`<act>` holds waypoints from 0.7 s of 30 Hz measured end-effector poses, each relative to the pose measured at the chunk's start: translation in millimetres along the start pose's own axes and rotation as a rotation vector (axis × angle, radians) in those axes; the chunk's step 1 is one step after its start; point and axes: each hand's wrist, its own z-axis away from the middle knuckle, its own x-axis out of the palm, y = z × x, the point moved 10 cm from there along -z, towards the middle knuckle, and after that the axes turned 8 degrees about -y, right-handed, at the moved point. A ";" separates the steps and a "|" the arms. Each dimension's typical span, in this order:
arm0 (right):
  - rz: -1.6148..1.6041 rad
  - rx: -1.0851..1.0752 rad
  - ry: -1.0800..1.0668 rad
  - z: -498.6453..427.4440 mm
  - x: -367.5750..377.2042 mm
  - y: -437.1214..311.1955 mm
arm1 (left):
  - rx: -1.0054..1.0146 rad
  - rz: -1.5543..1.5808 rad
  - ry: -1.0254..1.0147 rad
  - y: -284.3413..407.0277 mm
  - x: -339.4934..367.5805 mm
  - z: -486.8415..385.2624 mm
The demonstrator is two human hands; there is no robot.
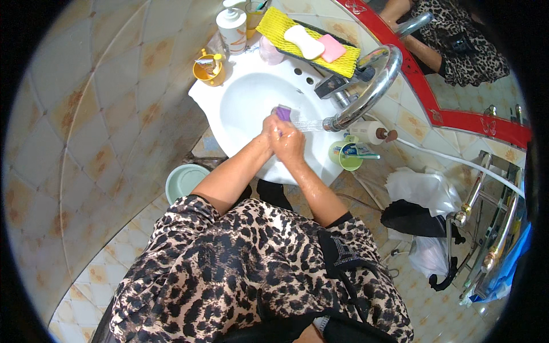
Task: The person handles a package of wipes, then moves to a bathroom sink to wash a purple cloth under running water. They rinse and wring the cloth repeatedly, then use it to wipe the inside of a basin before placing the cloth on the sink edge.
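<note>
My left hand (271, 127) and my right hand (290, 140) are pressed together over the white washbasin (244, 107). Both are closed around a small purple item (283, 112), perhaps a cloth or sponge, whose far end sticks out beyond the fingers. Most of it is hidden by the hands. From the curved chrome faucet (381, 92), a stream of water (309, 126) runs sideways onto the hands and the item. The skin of both hands looks wet.
A yellow mesh sponge (268, 28) bears a white soap bar (302, 41) and a pink one (332, 48). A pump bottle (232, 32) and orange cup (209, 75) stand left; a green cup (345, 156) with toothpaste is right. A red-framed mirror (422, 96) hangs beyond the faucet. A pale basin (184, 182) sits below.
</note>
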 end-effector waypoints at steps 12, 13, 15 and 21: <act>-0.117 -0.169 -0.324 -1.5 2.5 -8.7 | -0.301 -0.182 0.045 10.4 -27.0 28.1; -0.107 -0.241 -0.407 6.4 10.4 -23.1 | -0.293 -0.201 -0.006 8.4 -30.0 23.5; -0.216 -0.316 -0.360 8.9 3.0 -28.8 | -0.307 -0.251 -0.149 0.7 -25.1 16.7; -0.813 0.285 -0.291 -19.0 6.6 95.3 | -0.269 -0.657 -0.007 1.4 -9.6 31.5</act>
